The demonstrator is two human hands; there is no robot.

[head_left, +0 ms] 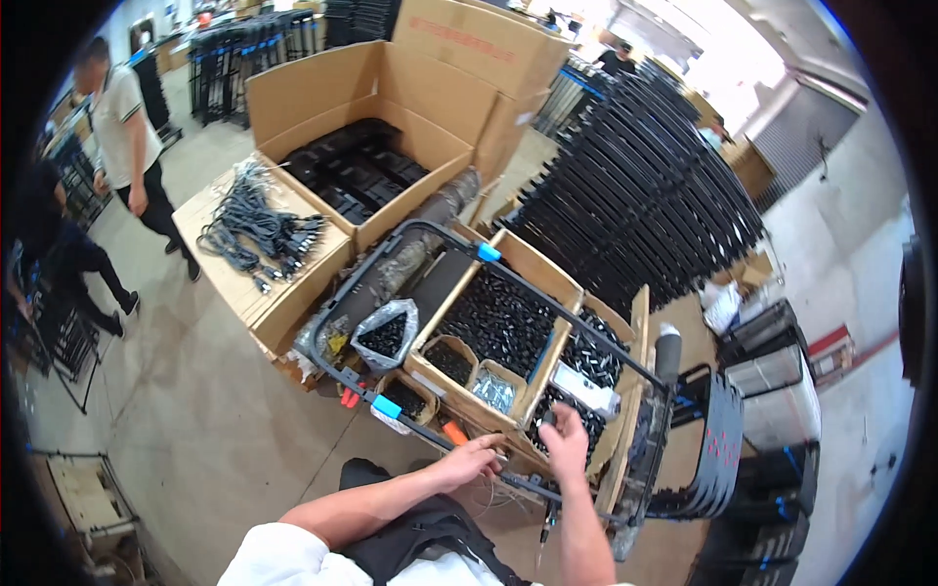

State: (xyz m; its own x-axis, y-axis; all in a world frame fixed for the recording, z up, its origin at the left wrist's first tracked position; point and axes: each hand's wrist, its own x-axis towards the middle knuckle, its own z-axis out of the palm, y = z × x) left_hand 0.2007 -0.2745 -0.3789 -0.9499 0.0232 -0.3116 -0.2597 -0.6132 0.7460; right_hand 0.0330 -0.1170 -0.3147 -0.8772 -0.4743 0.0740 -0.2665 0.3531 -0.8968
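Observation:
A black tubular frame (347, 377) with rounded corners lies across the wooden parts box (459, 396), with blue tape on two of its rails. My left hand (471, 463) is at the frame's near rail, its fingertips pinched together; what is between them is too small to make out. Over the near right compartment, which holds small black parts (589, 422), my right hand (569, 444) is raised with curled fingers. Something dark shows at its fingertips, but its kind is unclear. Beside my left hand is an orange handle (454, 433).
Small black fittings (498, 317) fill the large compartment; silver screws (494, 391) sit in a small tub. Left stand a cable pile (262, 230) and an open carton (313, 93). Stacked black frames (635, 186) rise at far right. A screwdriver-like tool (547, 525) hangs below. A person (127, 127) walks at left.

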